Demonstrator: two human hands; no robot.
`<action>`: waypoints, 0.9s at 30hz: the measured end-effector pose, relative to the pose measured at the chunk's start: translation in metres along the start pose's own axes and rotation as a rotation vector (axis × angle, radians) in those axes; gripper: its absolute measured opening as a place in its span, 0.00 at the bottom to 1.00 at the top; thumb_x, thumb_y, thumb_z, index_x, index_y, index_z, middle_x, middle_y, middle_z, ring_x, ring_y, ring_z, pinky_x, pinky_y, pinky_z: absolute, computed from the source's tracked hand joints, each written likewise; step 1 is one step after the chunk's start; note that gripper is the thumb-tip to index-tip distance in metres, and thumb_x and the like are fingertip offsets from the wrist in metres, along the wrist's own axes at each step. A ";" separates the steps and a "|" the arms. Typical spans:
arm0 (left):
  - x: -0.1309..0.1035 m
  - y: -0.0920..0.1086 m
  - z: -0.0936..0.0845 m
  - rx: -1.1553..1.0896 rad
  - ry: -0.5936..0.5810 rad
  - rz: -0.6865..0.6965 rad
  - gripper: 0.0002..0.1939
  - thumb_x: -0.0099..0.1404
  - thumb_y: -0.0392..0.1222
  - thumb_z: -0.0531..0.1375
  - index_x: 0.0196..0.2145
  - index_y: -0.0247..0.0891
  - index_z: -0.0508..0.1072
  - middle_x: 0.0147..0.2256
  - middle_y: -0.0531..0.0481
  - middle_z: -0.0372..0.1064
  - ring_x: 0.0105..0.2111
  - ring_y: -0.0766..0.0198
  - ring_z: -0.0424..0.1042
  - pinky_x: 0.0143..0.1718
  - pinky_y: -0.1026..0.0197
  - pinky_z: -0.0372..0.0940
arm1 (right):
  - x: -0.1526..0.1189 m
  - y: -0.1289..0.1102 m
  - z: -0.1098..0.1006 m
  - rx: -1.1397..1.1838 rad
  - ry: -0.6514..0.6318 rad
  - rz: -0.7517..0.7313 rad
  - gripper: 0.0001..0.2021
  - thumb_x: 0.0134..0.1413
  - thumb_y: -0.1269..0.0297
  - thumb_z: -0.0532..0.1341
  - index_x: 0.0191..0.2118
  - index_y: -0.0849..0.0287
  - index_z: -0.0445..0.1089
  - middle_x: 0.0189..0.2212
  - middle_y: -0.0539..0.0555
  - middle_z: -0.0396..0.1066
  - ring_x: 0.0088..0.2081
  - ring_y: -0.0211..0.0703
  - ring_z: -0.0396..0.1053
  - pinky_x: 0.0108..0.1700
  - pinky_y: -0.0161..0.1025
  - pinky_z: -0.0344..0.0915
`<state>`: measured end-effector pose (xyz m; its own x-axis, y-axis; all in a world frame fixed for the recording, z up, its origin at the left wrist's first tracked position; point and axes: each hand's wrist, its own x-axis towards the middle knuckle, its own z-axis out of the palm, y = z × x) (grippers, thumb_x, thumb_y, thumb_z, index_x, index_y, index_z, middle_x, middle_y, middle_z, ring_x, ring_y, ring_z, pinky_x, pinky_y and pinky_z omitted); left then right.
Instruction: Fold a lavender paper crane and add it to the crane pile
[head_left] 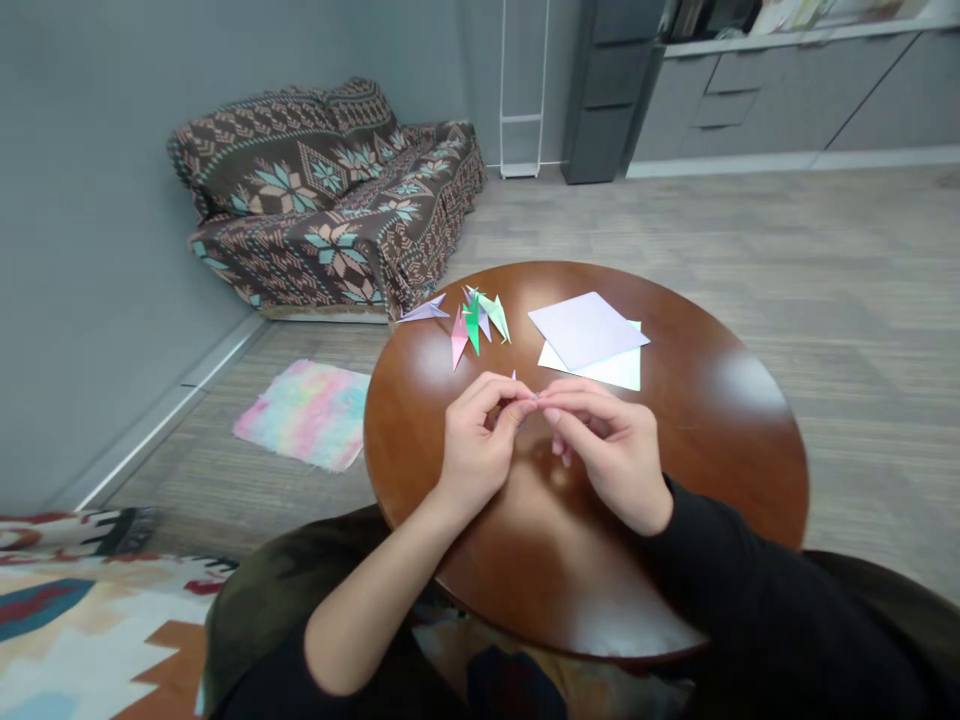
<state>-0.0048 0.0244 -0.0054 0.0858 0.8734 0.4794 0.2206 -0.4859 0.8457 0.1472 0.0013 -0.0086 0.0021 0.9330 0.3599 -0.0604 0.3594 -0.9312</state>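
Over the round table, my left hand [480, 440] and my right hand [619, 445] meet with thumbs and forefingers pinched together. Between them is a small folded lavender paper [514, 377], mostly covered by the fingers, so its full shape is hidden. Just beyond my left hand lie several folded paper cranes: a pink crane [459, 340], a green crane [472, 324], a pale green crane [496, 316] and lavender ones, one lavender crane [424, 311] being apart at the left edge.
A lavender paper sheet [589, 330] overlaps a pale green sheet [626, 372] on the brown table [720, 440]. Beyond stands a sofa [322, 200] with a patterned cover. A pastel fluffy mat [304, 412] lies on the floor to the left; grey cabinets [772, 100] line the back.
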 end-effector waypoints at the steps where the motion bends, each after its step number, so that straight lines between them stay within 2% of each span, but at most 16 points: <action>1: 0.000 0.000 0.000 0.006 0.000 0.009 0.06 0.67 0.38 0.62 0.31 0.38 0.76 0.32 0.51 0.73 0.32 0.64 0.70 0.36 0.63 0.63 | 0.001 0.001 0.000 0.037 -0.004 0.024 0.07 0.60 0.69 0.64 0.37 0.55 0.81 0.40 0.54 0.73 0.21 0.30 0.67 0.19 0.33 0.65; 5: 0.003 -0.002 0.001 -0.065 -0.004 -0.077 0.07 0.67 0.39 0.61 0.31 0.37 0.73 0.28 0.53 0.68 0.28 0.67 0.66 0.31 0.65 0.61 | 0.005 0.005 -0.002 0.105 0.069 0.057 0.05 0.58 0.67 0.65 0.36 0.57 0.80 0.40 0.53 0.73 0.21 0.30 0.66 0.18 0.32 0.61; 8: 0.005 -0.005 0.001 -0.161 -0.014 -0.192 0.09 0.67 0.42 0.61 0.30 0.37 0.71 0.26 0.55 0.65 0.25 0.69 0.63 0.28 0.66 0.59 | 0.007 0.008 -0.003 0.062 0.113 0.126 0.05 0.58 0.65 0.65 0.37 0.59 0.77 0.27 0.49 0.70 0.20 0.31 0.64 0.19 0.31 0.59; 11: 0.006 -0.009 0.002 -0.250 -0.012 -0.273 0.08 0.64 0.42 0.64 0.31 0.36 0.74 0.28 0.54 0.69 0.28 0.69 0.66 0.32 0.67 0.61 | 0.007 0.009 -0.003 -0.015 0.049 0.188 0.08 0.58 0.62 0.65 0.39 0.61 0.75 0.18 0.45 0.65 0.18 0.32 0.61 0.20 0.31 0.58; 14: 0.006 -0.013 0.004 -0.352 -0.035 -0.347 0.07 0.60 0.42 0.68 0.32 0.35 0.78 0.30 0.51 0.75 0.31 0.67 0.70 0.35 0.66 0.64 | 0.006 0.011 -0.002 -0.072 -0.029 0.182 0.10 0.57 0.60 0.66 0.37 0.62 0.74 0.19 0.45 0.65 0.19 0.32 0.61 0.21 0.32 0.58; 16: 0.006 -0.014 0.004 -0.398 -0.044 -0.369 0.06 0.59 0.41 0.69 0.32 0.35 0.79 0.32 0.50 0.78 0.32 0.66 0.73 0.37 0.66 0.66 | 0.005 0.012 -0.002 -0.110 -0.036 0.161 0.10 0.56 0.60 0.67 0.36 0.62 0.73 0.19 0.46 0.66 0.19 0.32 0.61 0.21 0.32 0.57; 22: 0.004 -0.015 0.004 -0.397 -0.065 -0.390 0.07 0.57 0.39 0.70 0.34 0.36 0.82 0.36 0.48 0.81 0.36 0.62 0.77 0.42 0.63 0.69 | 0.007 0.012 -0.005 -0.166 0.054 0.102 0.08 0.58 0.62 0.65 0.32 0.61 0.73 0.20 0.47 0.67 0.20 0.32 0.62 0.22 0.32 0.56; 27: 0.004 -0.018 0.004 -0.379 -0.075 -0.443 0.09 0.56 0.40 0.71 0.35 0.36 0.81 0.35 0.48 0.80 0.34 0.64 0.76 0.38 0.65 0.68 | 0.012 0.011 -0.009 -0.113 0.159 0.094 0.08 0.58 0.62 0.65 0.32 0.60 0.71 0.17 0.44 0.63 0.18 0.31 0.59 0.21 0.31 0.55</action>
<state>-0.0043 0.0365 -0.0196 0.1362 0.9892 0.0546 -0.1105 -0.0396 0.9931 0.1557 0.0166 -0.0154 0.1598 0.9505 0.2664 0.0443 0.2627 -0.9639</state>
